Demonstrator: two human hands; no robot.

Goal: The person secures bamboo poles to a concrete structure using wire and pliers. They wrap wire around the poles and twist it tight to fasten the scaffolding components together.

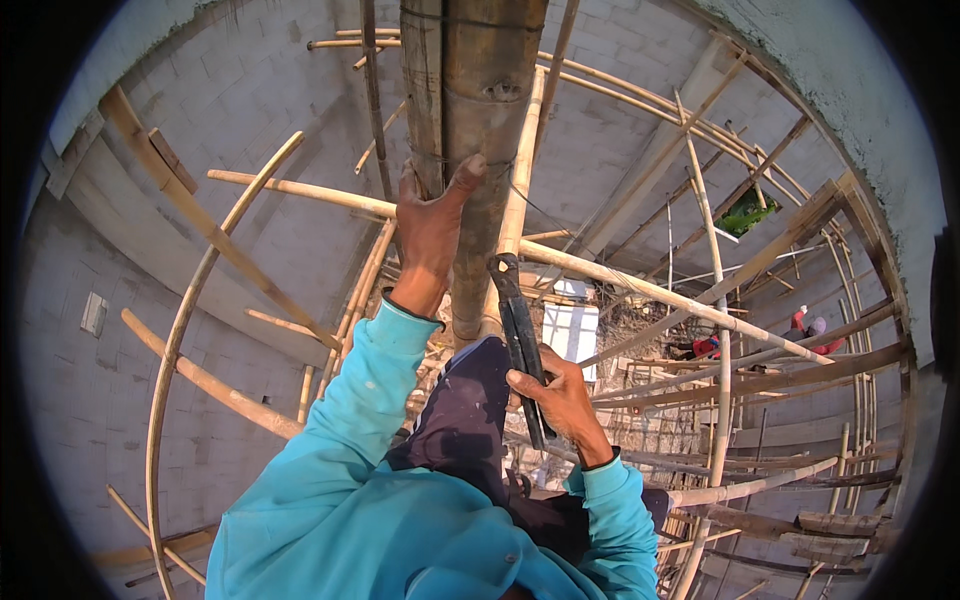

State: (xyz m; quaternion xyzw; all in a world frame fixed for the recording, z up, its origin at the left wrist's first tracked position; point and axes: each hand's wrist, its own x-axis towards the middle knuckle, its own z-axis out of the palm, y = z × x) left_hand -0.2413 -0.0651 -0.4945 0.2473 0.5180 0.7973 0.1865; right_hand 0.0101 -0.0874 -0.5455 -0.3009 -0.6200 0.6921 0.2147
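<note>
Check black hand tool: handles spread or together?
Nearly together on this tool: its two black handles run side by side, gripped by the right hand. Can't tell if the jaws meet.

Looks steeply down from head height through a wide fisheye lens, upright and unmirrored. Covers left hand and right hand at close range beyond the turquoise sleeves. Faces past bamboo scaffolding toward the ground, well below. Bends grey block walls inside a dark circular rim.

No readable lettering, numbers or signs.
</note>
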